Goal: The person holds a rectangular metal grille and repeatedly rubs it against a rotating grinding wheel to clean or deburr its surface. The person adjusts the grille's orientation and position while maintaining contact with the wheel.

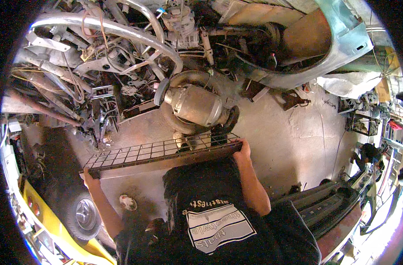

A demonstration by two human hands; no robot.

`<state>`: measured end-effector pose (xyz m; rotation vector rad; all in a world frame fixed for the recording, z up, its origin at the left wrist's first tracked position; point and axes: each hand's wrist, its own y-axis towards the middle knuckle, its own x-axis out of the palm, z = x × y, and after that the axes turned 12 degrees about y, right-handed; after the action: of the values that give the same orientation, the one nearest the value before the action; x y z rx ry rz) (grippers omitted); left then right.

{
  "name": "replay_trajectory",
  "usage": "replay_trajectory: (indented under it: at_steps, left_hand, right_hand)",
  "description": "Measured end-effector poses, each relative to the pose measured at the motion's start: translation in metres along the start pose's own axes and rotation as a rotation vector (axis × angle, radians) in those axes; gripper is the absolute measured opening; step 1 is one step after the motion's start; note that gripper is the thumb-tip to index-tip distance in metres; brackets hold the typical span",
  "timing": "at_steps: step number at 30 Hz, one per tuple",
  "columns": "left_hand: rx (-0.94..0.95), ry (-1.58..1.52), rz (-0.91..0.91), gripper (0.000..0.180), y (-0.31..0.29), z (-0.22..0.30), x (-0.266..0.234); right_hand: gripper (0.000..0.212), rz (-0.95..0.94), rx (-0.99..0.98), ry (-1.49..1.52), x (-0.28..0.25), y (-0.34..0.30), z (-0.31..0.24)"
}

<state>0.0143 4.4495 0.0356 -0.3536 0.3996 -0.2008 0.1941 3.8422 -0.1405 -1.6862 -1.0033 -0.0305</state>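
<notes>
A long dark wire-grid rack (159,152) with a solid strip along its near edge spans the space in front of my body. My left hand (90,178) grips its left end, and my right hand (242,150) is closed round its right end. It tilts slightly, the right end farther from me than the left. Through the grid the concrete floor shows. Just beyond the rack lies a dull metal cylinder-shaped part (197,106) on top of a tyre (177,126). The fingers under the rack are partly hidden.
Bent metal tubes (122,33) and scrap parts crowd the far left. A pale blue-green vehicle body panel (338,53) fills the far right. A yellow vehicle (47,221) with a wheel (84,216) stands at the near left. Long dark parts (320,207) lie at the near right.
</notes>
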Motion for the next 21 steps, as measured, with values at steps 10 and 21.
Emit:
replay_trajectory:
  at_steps: [10, 21]
  left_hand:
    - [-0.023, -0.045, -0.102, 0.021, 0.004, 0.000, -0.012]
    - [0.014, -0.057, -0.189, 0.016, 0.018, 0.005, -0.015]
  right_hand:
    - [0.009, 0.098, -0.051, -0.055, 0.032, -0.013, 0.001]
    - [0.011, 0.166, 0.099, 0.292, 0.024, 0.003, 0.010]
